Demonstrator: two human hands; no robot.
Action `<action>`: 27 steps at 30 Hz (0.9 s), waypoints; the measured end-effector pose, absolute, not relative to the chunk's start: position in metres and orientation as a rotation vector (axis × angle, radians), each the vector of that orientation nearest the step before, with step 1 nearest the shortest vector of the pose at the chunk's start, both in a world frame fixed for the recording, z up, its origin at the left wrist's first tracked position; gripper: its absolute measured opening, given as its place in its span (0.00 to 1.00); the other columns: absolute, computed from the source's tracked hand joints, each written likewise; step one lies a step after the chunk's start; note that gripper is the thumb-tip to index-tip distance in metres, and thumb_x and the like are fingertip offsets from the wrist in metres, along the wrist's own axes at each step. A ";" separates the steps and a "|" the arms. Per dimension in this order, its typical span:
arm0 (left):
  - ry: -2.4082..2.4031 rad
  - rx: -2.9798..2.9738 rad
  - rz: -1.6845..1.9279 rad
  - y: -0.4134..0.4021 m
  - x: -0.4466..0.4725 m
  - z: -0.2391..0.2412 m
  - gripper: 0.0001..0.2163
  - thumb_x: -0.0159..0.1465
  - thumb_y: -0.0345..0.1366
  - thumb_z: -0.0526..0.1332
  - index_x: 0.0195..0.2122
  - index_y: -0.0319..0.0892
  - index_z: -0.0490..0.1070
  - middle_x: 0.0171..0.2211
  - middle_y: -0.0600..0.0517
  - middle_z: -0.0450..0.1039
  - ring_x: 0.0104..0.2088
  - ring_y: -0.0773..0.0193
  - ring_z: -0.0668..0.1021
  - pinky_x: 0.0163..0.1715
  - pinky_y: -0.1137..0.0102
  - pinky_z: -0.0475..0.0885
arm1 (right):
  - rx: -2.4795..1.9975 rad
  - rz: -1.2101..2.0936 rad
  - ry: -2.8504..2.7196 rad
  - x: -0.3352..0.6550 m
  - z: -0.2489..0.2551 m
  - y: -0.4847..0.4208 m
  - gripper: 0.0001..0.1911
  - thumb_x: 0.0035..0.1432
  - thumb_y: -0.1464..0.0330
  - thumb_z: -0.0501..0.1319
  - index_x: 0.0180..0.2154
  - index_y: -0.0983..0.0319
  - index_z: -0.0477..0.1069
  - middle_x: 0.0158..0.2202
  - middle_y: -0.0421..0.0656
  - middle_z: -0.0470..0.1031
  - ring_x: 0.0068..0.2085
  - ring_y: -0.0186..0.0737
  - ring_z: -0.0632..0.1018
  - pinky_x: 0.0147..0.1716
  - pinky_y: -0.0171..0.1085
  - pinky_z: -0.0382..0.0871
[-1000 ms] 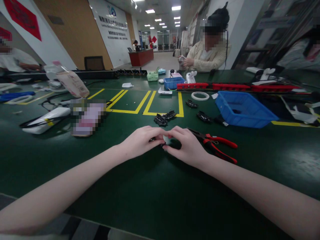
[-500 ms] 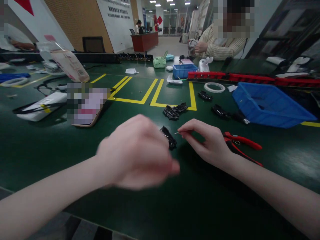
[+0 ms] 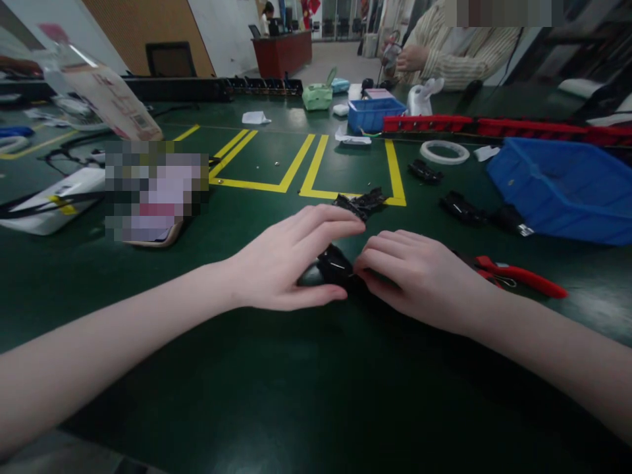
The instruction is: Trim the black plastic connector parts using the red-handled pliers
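Observation:
On the green table lies a small black plastic part (image 3: 334, 264) with a glossy curved top. My left hand (image 3: 291, 257) is spread around it, thumb on the near side and fingers on the far side; whether they touch it I cannot tell. To the part's right, my right hand (image 3: 409, 273) is closed in a pinch, its fingertips at the part's right end. A thin metal pin showed in this pinch half a second ago; now the fingers mostly hide it. Just beyond my left fingertips lie more black parts (image 3: 363, 203).
Red-handled pliers (image 3: 526, 275) lie partly behind my right wrist. Further right are black parts (image 3: 463, 207), a tape roll (image 3: 444, 152) and a blue bin (image 3: 563, 191). At left are a phone (image 3: 165, 197) and a tilted bottle (image 3: 111, 99). A person (image 3: 459, 49) works across the table.
My left hand has opened from a loosely curled, blurred shape and now surrounds the black part. The right hand's pinch has come up against the part. The view has tipped down slightly.

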State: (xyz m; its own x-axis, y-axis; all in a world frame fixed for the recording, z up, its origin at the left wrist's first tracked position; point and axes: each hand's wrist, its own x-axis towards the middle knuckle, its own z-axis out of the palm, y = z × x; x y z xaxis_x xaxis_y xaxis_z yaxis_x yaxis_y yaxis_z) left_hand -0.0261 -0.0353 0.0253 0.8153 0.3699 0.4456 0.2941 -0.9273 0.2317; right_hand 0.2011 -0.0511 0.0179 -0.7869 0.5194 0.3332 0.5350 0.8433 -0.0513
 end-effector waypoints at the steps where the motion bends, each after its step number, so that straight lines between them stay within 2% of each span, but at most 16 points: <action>1: 0.571 2.865 0.608 -0.025 -0.025 0.021 0.28 0.64 0.49 0.57 0.59 0.35 0.58 0.59 0.38 0.61 0.58 0.50 0.65 0.56 0.58 0.64 | -0.780 -0.084 -2.695 0.201 0.019 -0.051 0.09 0.62 0.73 0.52 0.34 0.66 0.70 0.34 0.48 0.73 0.35 0.42 0.72 0.34 0.39 0.65; 3: 0.576 2.875 0.349 -0.013 -0.024 0.012 0.28 0.66 0.48 0.55 0.61 0.35 0.55 0.61 0.38 0.58 0.60 0.51 0.62 0.59 0.57 0.60 | -0.752 -0.134 -2.732 0.202 0.022 -0.052 0.10 0.62 0.74 0.51 0.34 0.66 0.70 0.34 0.48 0.73 0.35 0.42 0.72 0.35 0.39 0.66; 5: 0.576 2.876 0.232 -0.011 -0.024 0.005 0.27 0.68 0.48 0.53 0.61 0.36 0.56 0.61 0.40 0.60 0.60 0.52 0.63 0.59 0.58 0.59 | -0.721 -0.194 -2.785 0.201 0.025 -0.052 0.10 0.62 0.75 0.51 0.34 0.66 0.71 0.34 0.48 0.74 0.35 0.42 0.72 0.34 0.39 0.65; 11: 0.636 2.882 0.234 -0.019 -0.023 0.004 0.24 0.67 0.50 0.53 0.56 0.37 0.64 0.58 0.42 0.63 0.58 0.53 0.66 0.57 0.59 0.61 | -0.628 -0.407 -2.978 0.193 0.039 -0.052 0.06 0.57 0.76 0.56 0.33 0.64 0.71 0.32 0.48 0.74 0.35 0.45 0.73 0.34 0.41 0.65; 16: 0.653 2.880 0.245 -0.022 -0.021 0.005 0.22 0.68 0.49 0.52 0.55 0.38 0.66 0.58 0.42 0.63 0.57 0.52 0.66 0.56 0.58 0.62 | -0.721 -0.350 -3.119 0.187 0.048 -0.051 0.02 0.52 0.75 0.63 0.31 0.64 0.72 0.34 0.47 0.75 0.35 0.45 0.74 0.36 0.43 0.66; 21: 0.694 2.864 0.238 -0.025 -0.018 0.003 0.21 0.67 0.49 0.53 0.54 0.38 0.67 0.58 0.42 0.63 0.56 0.52 0.67 0.55 0.57 0.63 | -0.777 -0.315 -3.163 0.182 0.051 -0.054 0.03 0.52 0.75 0.63 0.31 0.64 0.73 0.36 0.48 0.76 0.37 0.47 0.75 0.38 0.44 0.67; 24: 0.630 2.854 0.331 -0.027 -0.024 0.020 0.24 0.67 0.49 0.54 0.57 0.38 0.63 0.59 0.40 0.61 0.58 0.51 0.66 0.57 0.55 0.63 | -0.812 -0.142 -3.132 0.182 0.053 -0.055 0.03 0.53 0.76 0.62 0.32 0.64 0.73 0.35 0.47 0.76 0.38 0.46 0.75 0.39 0.43 0.67; 27: 0.670 2.746 0.738 -0.032 -0.038 0.054 0.19 0.70 0.44 0.49 0.56 0.37 0.63 0.57 0.41 0.64 0.57 0.54 0.68 0.55 0.55 0.65 | -0.913 0.214 -2.999 0.189 0.056 -0.052 0.02 0.55 0.74 0.60 0.31 0.63 0.71 0.34 0.45 0.74 0.35 0.40 0.74 0.33 0.38 0.68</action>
